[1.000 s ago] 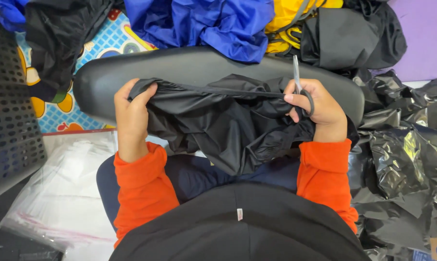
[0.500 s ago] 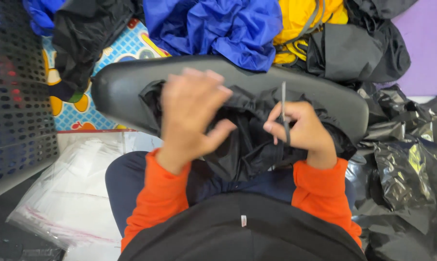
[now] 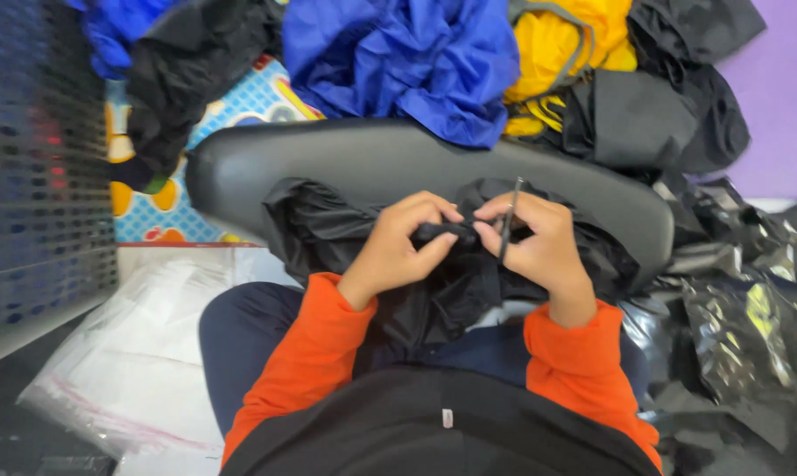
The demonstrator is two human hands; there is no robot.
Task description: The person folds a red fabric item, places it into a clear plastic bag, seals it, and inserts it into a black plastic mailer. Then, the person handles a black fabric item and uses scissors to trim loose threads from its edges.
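Observation:
A crumpled black garment (image 3: 328,225) lies across my lap and against a black padded cushion (image 3: 390,159). My left hand (image 3: 398,247) pinches a small fold of the black fabric at its middle. My right hand (image 3: 540,242) meets it from the right, also pinching the fold, and holds a thin metal tool (image 3: 509,216), probably small scissors, with its tip pointing up. Both sleeves are orange.
Blue (image 3: 416,62), yellow (image 3: 566,44) and black (image 3: 663,106) garments are piled beyond the cushion. Shiny black plastic bags (image 3: 751,308) lie at the right. Clear plastic bags (image 3: 143,353) sit on the floor at the left, beside a dark mesh basket (image 3: 37,176) and a colourful mat (image 3: 178,203).
My left hand left the garment's left edge, lifted across, and came down at the middle. Both hands now meet on one small fold. The right hand shifted slightly left with the tool.

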